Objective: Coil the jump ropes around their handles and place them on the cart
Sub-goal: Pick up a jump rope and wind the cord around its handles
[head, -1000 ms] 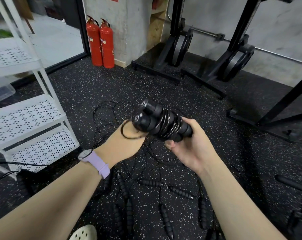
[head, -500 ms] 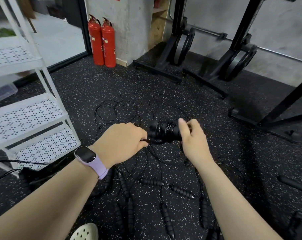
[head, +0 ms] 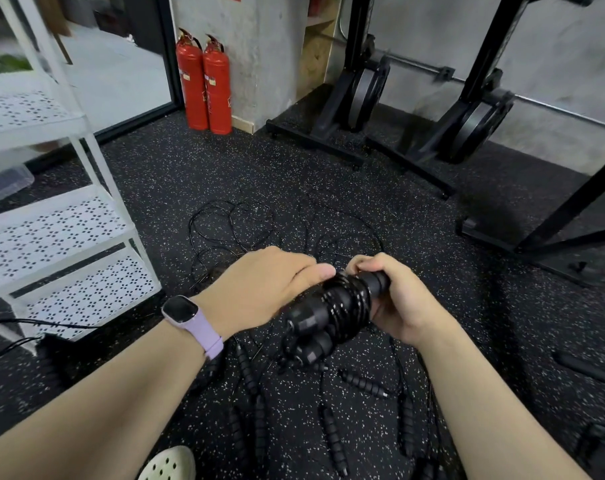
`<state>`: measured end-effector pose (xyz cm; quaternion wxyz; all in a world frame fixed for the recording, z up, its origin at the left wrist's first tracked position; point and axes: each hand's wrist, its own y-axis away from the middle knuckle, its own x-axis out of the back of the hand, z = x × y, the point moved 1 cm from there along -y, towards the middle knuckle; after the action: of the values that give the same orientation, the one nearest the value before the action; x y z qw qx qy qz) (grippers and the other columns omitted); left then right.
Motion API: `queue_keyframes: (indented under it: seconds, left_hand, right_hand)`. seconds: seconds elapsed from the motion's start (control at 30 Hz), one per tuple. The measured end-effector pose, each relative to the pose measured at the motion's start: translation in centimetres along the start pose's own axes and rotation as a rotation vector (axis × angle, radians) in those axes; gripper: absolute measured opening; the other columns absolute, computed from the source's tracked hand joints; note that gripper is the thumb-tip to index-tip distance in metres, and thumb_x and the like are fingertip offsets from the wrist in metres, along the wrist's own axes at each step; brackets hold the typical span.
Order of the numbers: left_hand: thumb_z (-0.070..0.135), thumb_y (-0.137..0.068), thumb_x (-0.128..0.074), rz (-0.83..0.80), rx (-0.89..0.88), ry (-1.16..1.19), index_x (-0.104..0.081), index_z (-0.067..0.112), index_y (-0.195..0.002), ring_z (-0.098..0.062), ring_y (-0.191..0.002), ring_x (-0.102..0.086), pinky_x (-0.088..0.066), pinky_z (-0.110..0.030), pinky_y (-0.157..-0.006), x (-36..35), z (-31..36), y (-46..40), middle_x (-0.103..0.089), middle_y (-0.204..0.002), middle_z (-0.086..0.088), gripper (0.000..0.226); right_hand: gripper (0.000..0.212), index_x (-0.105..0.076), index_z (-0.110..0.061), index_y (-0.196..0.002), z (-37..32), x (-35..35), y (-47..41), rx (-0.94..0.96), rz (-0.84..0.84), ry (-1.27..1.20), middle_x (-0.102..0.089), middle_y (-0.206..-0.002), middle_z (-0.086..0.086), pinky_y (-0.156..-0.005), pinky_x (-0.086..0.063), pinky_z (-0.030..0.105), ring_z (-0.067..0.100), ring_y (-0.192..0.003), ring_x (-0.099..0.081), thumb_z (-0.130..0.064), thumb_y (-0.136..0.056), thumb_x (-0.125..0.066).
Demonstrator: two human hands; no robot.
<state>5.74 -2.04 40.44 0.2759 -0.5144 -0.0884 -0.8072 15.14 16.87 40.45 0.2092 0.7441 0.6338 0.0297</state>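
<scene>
Where half a second ago the bundle pointed away from the camera with only its end showing between the hands, the coiled jump rope point(head: 335, 308) now lies tilted across the view, its two handle ends swung down toward the camera and its far end raised to the right. The right hand point(head: 394, 299) has its fingers curled around that upper handle end, gripping it. The left hand point(head: 263, 285) lies over the bundle's left side, thumb stretched along the top of the coils; whether its fingers close underneath cannot be seen. A purple watch point(head: 190, 318) sits on the left wrist. Below the hands, loose jump ropes point(head: 363, 382) lie scattered on the speckled floor point(head: 328, 174), thin cords tangled beyond. The white cart point(head: 51, 237) stands to the left, well apart from the bundle. Two fire extinguishers point(head: 204, 81) stand against the far pillar.
</scene>
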Motion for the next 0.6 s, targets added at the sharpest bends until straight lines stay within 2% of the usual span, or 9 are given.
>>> queue_keyframes:
  seconds: [0.07, 0.13, 0.17, 0.23, 0.3, 0.37, 0.47, 0.53, 0.6]
  left_hand:
    - [0.053, -0.103, -0.031, 0.056, 0.114, 0.275, -0.066, 0.029, -0.081, -0.03, -0.08, -0.067, -0.053, -0.044, -0.075, -0.2, 0.4, -0.4, -0.071, -0.085, -0.015, 0.048]
    - [0.025, -0.102, -0.052, 0.087, 0.289, 0.484, -0.073, 0.023, -0.091, -0.044, -0.101, -0.066, -0.051, -0.054, -0.092, -0.2, 0.7, -0.8, -0.068, -0.105, -0.032, 0.024]
    - [0.012, -0.101, -0.054, 0.073, 0.293, 0.423, -0.071, 0.011, -0.102, -0.042, -0.099, -0.065, -0.05, -0.049, -0.09, -0.5, 0.6, -0.9, -0.067, -0.104, -0.03, 0.017]
    - [0.018, -0.106, -0.045, 0.059, 0.224, 0.12, -0.061, 0.009, -0.113, -0.028, -0.075, -0.063, -0.049, -0.036, -0.07, -1.2, 0.4, -0.7, -0.065, -0.085, -0.008, 0.02]
    - [0.037, -0.108, -0.035, 0.036, 0.205, -0.058, -0.047, 0.019, -0.099, -0.023, -0.059, -0.058, -0.048, -0.037, -0.059, -1.3, -0.1, 0.0, -0.058, -0.071, 0.001, 0.023]
    - [0.042, -0.108, -0.032, -0.014, 0.199, -0.165, -0.04, 0.023, -0.092, -0.024, -0.058, -0.057, -0.051, -0.039, -0.06, -1.4, -0.1, 0.3, -0.057, -0.07, 0.001, 0.026]
    - [0.043, -0.108, -0.03, -0.009, 0.107, -0.309, -0.042, 0.024, -0.094, -0.023, -0.061, -0.051, -0.048, -0.035, -0.061, -1.6, 0.5, 0.1, -0.061, -0.077, 0.002, 0.027]
    - [0.044, -0.109, -0.029, -0.047, 0.077, -0.371, -0.042, 0.027, -0.094, -0.025, -0.066, -0.056, -0.046, -0.033, -0.061, -1.1, 0.9, -0.1, -0.064, -0.083, 0.001, 0.026]
    - [0.046, -0.108, -0.029, -0.077, 0.064, -0.441, -0.05, 0.026, -0.097, -0.023, -0.073, -0.064, -0.048, -0.033, -0.063, -0.6, 0.9, -0.3, -0.067, -0.089, 0.003, 0.031]
  right_hand:
    - [0.019, -0.062, -0.018, -0.07, 0.0, -0.6, -0.1, -0.028, -0.064, -0.214, -0.055, -0.08, 0.004, -0.067, -0.04, 0.034, 0.018, -0.07, -0.05, -0.03, -0.082, -0.054]
    - [0.022, -0.067, -0.014, -0.082, 0.0, -1.2, -0.2, -0.001, -0.071, -0.381, -0.061, -0.091, 0.007, -0.075, -0.047, 0.035, 0.019, -0.079, -0.056, -0.03, -0.086, -0.052]
    - [0.022, -0.066, -0.011, -0.087, 0.0, -1.5, -0.3, 0.025, -0.06, -0.467, -0.06, -0.096, 0.009, -0.073, -0.048, 0.031, 0.018, -0.081, -0.055, -0.028, -0.087, -0.053]
    - [0.022, -0.062, -0.008, -0.088, -0.1, -1.9, -0.6, 0.048, 0.016, -0.632, -0.056, -0.092, 0.011, -0.062, -0.038, 0.024, 0.017, -0.072, -0.048, -0.027, -0.092, -0.052]
    - [0.029, -0.061, -0.006, -0.096, 0.0, -1.8, -0.8, 0.051, 0.147, -0.75, -0.057, -0.083, 0.01, -0.061, -0.031, 0.024, 0.016, -0.065, -0.043, -0.031, -0.101, -0.047]
    - [0.038, -0.062, -0.004, -0.113, -0.2, -1.7, -0.9, 0.075, 0.281, -0.795, -0.062, -0.089, 0.013, -0.062, -0.035, 0.025, 0.018, -0.065, -0.047, -0.037, -0.107, -0.045]
    - [0.039, -0.057, -0.004, -0.118, 0.6, -1.0, -1.3, 0.071, 0.571, -0.624, -0.066, -0.105, 0.02, -0.059, -0.043, 0.029, 0.021, -0.067, -0.052, -0.04, -0.108, -0.049]
    - [0.034, -0.056, -0.009, -0.11, 1.3, -0.4, -1.7, 0.06, 0.717, -0.281, -0.067, -0.101, 0.016, -0.059, -0.045, 0.031, 0.021, -0.067, -0.054, -0.043, -0.106, -0.052]
    - [0.036, -0.055, -0.014, -0.098, 1.6, 0.2, -1.8, 0.092, 0.728, 0.107, -0.067, -0.095, 0.009, -0.065, -0.046, 0.034, 0.022, -0.074, -0.056, -0.049, -0.102, -0.056]
